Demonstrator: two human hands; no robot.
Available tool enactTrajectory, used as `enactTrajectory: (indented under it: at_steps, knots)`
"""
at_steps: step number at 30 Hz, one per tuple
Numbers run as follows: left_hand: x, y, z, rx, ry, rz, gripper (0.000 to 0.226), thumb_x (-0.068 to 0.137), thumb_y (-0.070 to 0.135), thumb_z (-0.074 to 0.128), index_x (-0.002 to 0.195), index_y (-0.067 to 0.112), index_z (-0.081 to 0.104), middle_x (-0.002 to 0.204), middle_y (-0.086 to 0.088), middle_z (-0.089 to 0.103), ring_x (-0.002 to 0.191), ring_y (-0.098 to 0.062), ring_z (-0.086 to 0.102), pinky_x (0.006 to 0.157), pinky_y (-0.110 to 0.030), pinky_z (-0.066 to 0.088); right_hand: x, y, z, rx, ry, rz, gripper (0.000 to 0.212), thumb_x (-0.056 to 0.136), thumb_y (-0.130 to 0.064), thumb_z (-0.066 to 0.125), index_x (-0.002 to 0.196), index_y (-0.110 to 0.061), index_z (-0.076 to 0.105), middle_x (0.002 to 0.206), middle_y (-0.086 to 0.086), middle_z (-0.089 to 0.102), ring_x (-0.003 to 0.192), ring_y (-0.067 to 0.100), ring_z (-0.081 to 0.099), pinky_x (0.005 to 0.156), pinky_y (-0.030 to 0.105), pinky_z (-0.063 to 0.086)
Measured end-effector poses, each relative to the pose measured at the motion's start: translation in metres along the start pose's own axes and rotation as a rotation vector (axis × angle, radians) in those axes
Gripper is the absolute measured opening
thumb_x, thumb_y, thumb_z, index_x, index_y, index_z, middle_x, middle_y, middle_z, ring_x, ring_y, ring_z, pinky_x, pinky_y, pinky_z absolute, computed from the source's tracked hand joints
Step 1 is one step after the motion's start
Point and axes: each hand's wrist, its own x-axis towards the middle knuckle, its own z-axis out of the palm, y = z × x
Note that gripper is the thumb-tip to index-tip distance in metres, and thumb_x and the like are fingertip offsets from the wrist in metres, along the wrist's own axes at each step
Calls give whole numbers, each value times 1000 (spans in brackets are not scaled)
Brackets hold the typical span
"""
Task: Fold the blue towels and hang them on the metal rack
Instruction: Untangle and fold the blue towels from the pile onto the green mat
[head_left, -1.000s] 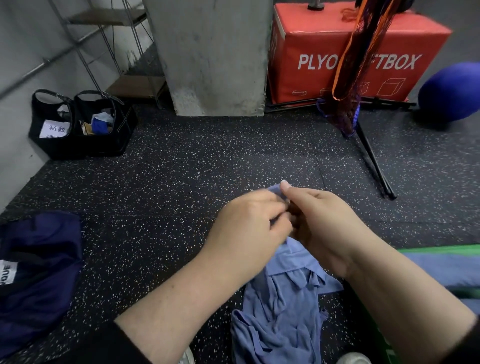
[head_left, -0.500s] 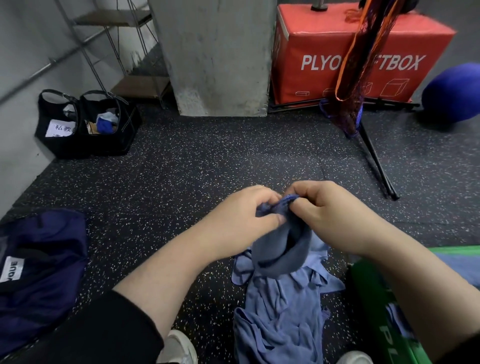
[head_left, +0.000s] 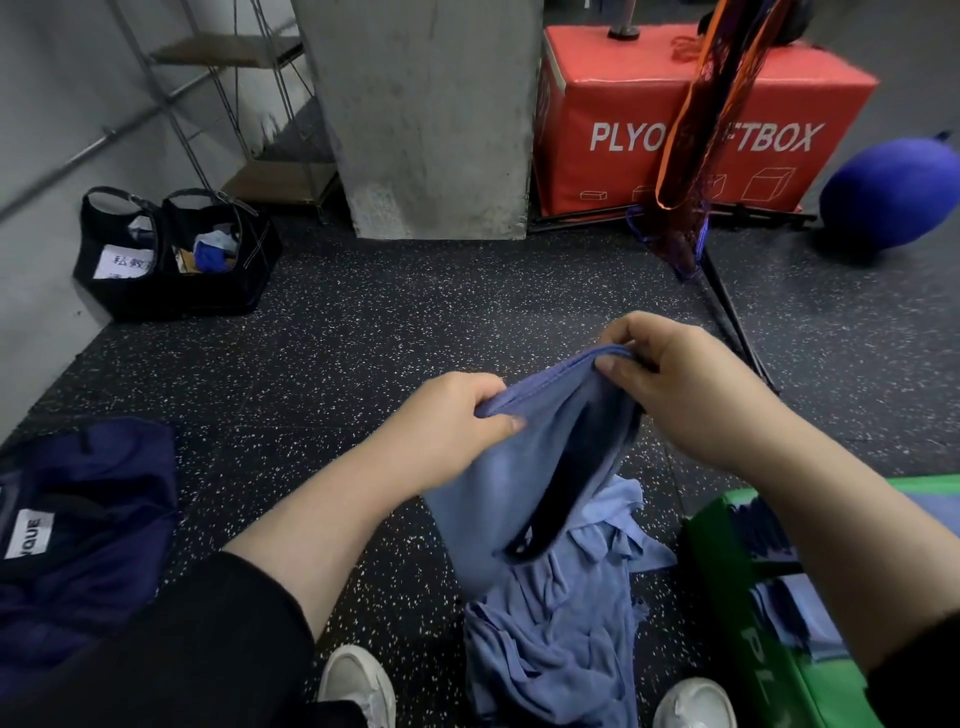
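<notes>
We note the blue towel (head_left: 498, 483) hanging below, its hem running between our left hand (head_left: 447, 426) and right hand (head_left: 675, 384), both pinching it.

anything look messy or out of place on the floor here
Yes: a crumpled heap of blue towels lies unfolded on the speckled floor between the white shoes, below the towel both hands hold. Nothing looks spilled or damaged.

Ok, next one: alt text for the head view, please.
Two bare hands, left hand and right hand, each hold a grip on the hemmed top edge of a blue towel, stretching it above a crumpled towel pile on speckled black flooring. A red box stands behind.
</notes>
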Motion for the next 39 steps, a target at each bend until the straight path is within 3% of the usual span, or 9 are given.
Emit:
enactTrajectory:
  at_steps: [5, 9, 17, 21, 24, 26, 29, 35, 39]
  knots:
    - [-14, 1, -10, -37, 8, 18, 47, 94, 36, 70, 60, 20, 41, 53, 11, 34, 49, -7, 29, 49, -26, 22, -10, -1, -6, -64, -21, 23, 14, 99, -23, 59, 88, -26, 66, 62, -10, 60, 49, -5, 54, 45, 14, 32]
    - [-22, 4, -16, 45, 47, 34, 53, 91, 44, 71, 60, 16, 40, 54, 6, 31, 51, -11, 27, 50, -30, 19, -16, -5, -9, -11, 46, 48, 14, 100, -21, 58, 88, -22, 65, 64, -3, 65, 46, 6, 62, 39, 13, 36]
    - [-31, -1, -17, 19, 56, 15, 44, 97, 30, 65, 61, 13, 47, 52, 9, 38, 49, -7, 30, 50, -27, 24, -23, 1, -11, 92, 119, 93, 16, 100, -23, 57, 87, -24, 65, 79, 0, 73, 80, 22, 73, 75, 41, 55]
    - [-33, -12, -15, -154, -7, -118, 13, 97, 22, 65, 89, 17, 75, 83, -5, 76, 75, -21, 69, 73, -37, 51, -28, 8, -13, 91, 169, 98, 13, 99, -24, 56, 89, -23, 65, 81, -1, 72, 85, 25, 71, 80, 44, 56]
    - [-34, -16, -15, -238, -60, -214, 21, 96, 30, 58, 92, 22, 76, 96, -15, 76, 81, -19, 65, 76, -37, 46, -32, 15, -12, 89, 191, 110, 13, 100, -25, 56, 90, -24, 64, 84, -2, 72, 87, 26, 71, 82, 45, 55]
    - [-33, -17, -15, -148, -37, -270, 24, 98, 26, 54, 86, 21, 74, 84, -15, 75, 68, -15, 57, 67, -29, 40, -34, 23, -11, 105, 209, 127, 13, 100, -26, 56, 90, -25, 65, 84, -2, 72, 86, 26, 71, 82, 49, 56]
    - [-30, -19, -16, 157, 64, -355, 24, 96, 18, 49, 82, 25, 68, 65, 6, 67, 58, -18, 55, 52, -26, 35, -35, 39, -4, 144, 201, 160, 10, 99, -30, 57, 93, -33, 64, 86, -2, 72, 87, 25, 71, 85, 55, 57]
    - [-22, -38, -25, 397, 137, -477, 21, 93, 18, 49, 83, 28, 64, 70, 3, 65, 67, -19, 61, 60, -30, 46, -26, 56, -1, 186, 170, 140, 11, 98, -31, 56, 92, -34, 65, 86, -5, 72, 89, 24, 71, 87, 56, 56]
    - [-15, -41, -29, -98, 213, -509, 26, 100, 9, 45, 92, 21, 67, 58, -4, 65, 44, -17, 53, 46, -27, 47, -18, 61, -5, 111, 105, 155, 14, 99, -26, 60, 88, -31, 69, 80, -2, 73, 83, 26, 71, 82, 52, 58]
